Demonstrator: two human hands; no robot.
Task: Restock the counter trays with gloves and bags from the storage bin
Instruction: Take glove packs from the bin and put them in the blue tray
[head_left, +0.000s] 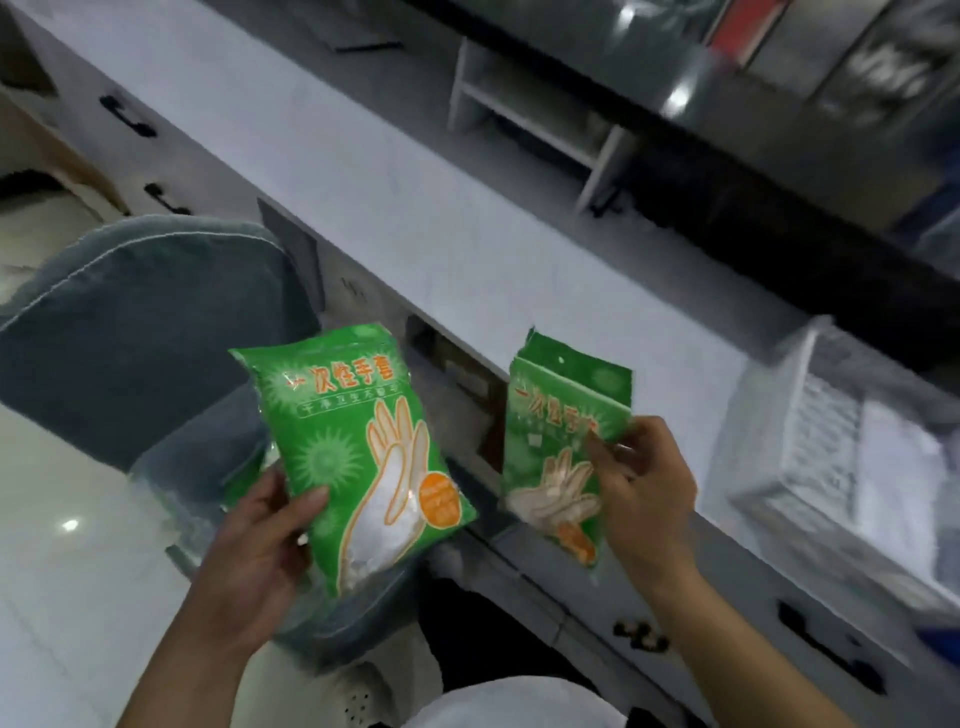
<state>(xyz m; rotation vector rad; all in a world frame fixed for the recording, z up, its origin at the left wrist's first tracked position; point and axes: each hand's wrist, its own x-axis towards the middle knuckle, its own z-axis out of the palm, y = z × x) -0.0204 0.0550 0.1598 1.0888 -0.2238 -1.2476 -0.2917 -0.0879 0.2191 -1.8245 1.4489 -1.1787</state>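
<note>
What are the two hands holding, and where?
Left hand grips a full glove pack at its lower edge; right hand pinches a flatter glove pack mid-side.

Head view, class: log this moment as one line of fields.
left hand: holds full glove pack | right hand: pinches thinner glove pack | white tray: on counter, right | packs: not yet placed

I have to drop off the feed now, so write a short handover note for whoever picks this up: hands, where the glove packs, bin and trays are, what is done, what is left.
Left hand grips a full green glove pack by its lower edge, above the clear storage bin on the floor.
Right hand pinches a second, flatter green glove pack in front of the counter edge.
A white slotted tray sits on the counter to the right; its contents are blurred.
Done: two packs are out of the bin.
Left: neither pack is in a tray yet. No bags can be made out.
</note>
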